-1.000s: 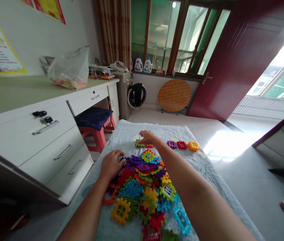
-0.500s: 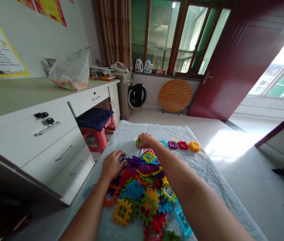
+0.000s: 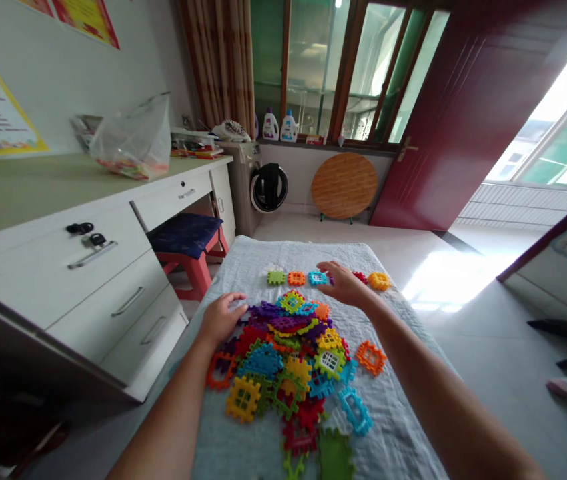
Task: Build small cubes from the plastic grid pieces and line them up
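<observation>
A heap of colourful plastic interlocking building blocks [image 3: 286,360] lies on the cloth-covered table [image 3: 383,413]. My left hand [image 3: 222,319] rests open at the heap's upper left edge, fingers stretched towards purple pieces. Beyond the heap runs a row of blocks: a green block [image 3: 276,277], an orange block [image 3: 296,278], a blue block [image 3: 317,277], then a purple one mostly hidden by my right hand [image 3: 342,284], a red block [image 3: 360,277] and a yellow block [image 3: 379,281]. That hand hovers over the row beside the blue block, fingers apart, with nothing seen in them.
An orange block [image 3: 370,358] and a blue frame piece [image 3: 355,411] lie right of the heap. A white desk [image 3: 93,273] with drawers stands at the left, a plastic bag [image 3: 136,143] on it. A stool [image 3: 188,243] is tucked beneath.
My right hand has let go of the green block at the row's left end and moved right along the row. My left hand stays by the heap. The view has shifted slightly.
</observation>
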{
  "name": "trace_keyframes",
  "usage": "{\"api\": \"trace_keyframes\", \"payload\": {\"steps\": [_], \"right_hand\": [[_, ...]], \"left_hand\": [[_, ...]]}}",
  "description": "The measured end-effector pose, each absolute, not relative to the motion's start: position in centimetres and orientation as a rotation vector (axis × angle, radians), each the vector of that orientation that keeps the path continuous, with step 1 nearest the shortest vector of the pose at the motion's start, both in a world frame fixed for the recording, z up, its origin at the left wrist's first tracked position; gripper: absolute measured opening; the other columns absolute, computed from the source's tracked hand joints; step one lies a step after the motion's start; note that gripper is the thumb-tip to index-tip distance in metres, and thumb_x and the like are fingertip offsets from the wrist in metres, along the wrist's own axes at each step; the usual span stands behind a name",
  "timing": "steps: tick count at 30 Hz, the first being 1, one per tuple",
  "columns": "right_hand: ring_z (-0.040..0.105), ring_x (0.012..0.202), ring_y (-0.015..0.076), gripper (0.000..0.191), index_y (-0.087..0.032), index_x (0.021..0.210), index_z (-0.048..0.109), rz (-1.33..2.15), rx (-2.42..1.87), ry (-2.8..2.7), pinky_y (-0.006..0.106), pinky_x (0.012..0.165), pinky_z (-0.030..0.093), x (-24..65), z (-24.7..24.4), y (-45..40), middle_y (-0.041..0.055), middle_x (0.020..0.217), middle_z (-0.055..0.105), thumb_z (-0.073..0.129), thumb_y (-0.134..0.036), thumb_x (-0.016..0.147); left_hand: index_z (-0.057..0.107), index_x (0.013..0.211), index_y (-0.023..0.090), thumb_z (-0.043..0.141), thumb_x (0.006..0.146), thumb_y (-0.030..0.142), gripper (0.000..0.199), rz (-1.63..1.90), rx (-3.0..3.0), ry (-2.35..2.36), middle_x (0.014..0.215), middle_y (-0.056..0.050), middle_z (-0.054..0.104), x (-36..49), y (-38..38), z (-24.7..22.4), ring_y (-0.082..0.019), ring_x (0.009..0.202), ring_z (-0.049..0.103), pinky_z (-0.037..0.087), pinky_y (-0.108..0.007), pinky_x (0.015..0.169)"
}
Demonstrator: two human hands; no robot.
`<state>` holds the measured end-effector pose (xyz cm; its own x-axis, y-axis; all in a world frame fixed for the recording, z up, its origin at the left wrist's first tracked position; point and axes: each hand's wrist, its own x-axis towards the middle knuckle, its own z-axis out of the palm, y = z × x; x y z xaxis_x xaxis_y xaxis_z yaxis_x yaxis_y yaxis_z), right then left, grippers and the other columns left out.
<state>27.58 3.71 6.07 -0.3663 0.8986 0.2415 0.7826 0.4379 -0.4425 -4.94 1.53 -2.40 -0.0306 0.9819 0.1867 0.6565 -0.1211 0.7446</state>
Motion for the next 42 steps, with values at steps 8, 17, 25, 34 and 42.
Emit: {"api": "trace_keyframes", "payload": {"steps": [8,17,25,34,42], "right_hand": [[0.063,0.073,0.0162,0.032,-0.017,0.103,0.063,0.527,-1.65,-1.842,0.029,0.067,0.05,35.9,0.5,-6.7,0.0059,0.088,0.068,0.052,-0.028,0.075],[0.061,0.069,0.0183,0.034,-0.018,0.097,0.065,0.396,-1.753,-1.644,0.032,0.069,0.047,35.7,-2.1,-6.9,0.003,0.077,0.067,0.045,-0.036,0.075],[0.06,0.067,0.0181,0.034,-0.018,0.095,0.066,0.409,-1.727,-1.656,0.032,0.068,0.046,36.0,-2.1,-7.2,0.0025,0.074,0.066,0.045,-0.036,0.075],[0.059,0.066,0.0179,0.032,-0.019,0.096,0.065,0.435,-1.721,-1.692,0.031,0.066,0.045,36.2,-2.3,-7.0,0.0021,0.074,0.065,0.044,-0.034,0.077],[0.059,0.067,0.0176,0.031,-0.02,0.096,0.064,0.463,-1.718,-1.696,0.03,0.067,0.045,36.2,-2.2,-7.0,0.0014,0.073,0.065,0.044,-0.033,0.077]], "left_hand": [[0.064,0.096,0.015,0.063,0.067,0.048,0.043,1.286,1.29,1.436,0.094,-0.007,0.069,-5.2,1.5,-1.6,-0.02,0.091,0.062,0.046,-0.032,0.086],[0.064,0.091,0.014,0.059,0.065,0.045,0.041,1.141,1.5,1.631,0.094,-0.008,0.069,-4.8,2.0,-2.0,-0.022,0.092,0.063,0.047,-0.031,0.084],[0.065,0.079,0.015,0.062,0.055,0.037,0.033,0.865,1.623,1.653,0.075,-0.005,0.068,-4.2,3.4,0.7,-0.022,0.073,0.063,0.048,-0.032,0.071],[0.068,0.086,0.017,0.067,0.054,0.039,0.039,0.454,1.803,1.438,0.08,-0.004,0.069,-1.3,1.9,3.7,-0.021,0.073,0.063,0.047,-0.029,0.066],[0.068,0.089,0.019,0.068,0.06,0.038,0.035,0.576,1.973,1.335,0.093,-0.005,0.069,-0.3,0.8,3.0,-0.024,0.089,0.062,0.047,-0.034,0.084]]}}
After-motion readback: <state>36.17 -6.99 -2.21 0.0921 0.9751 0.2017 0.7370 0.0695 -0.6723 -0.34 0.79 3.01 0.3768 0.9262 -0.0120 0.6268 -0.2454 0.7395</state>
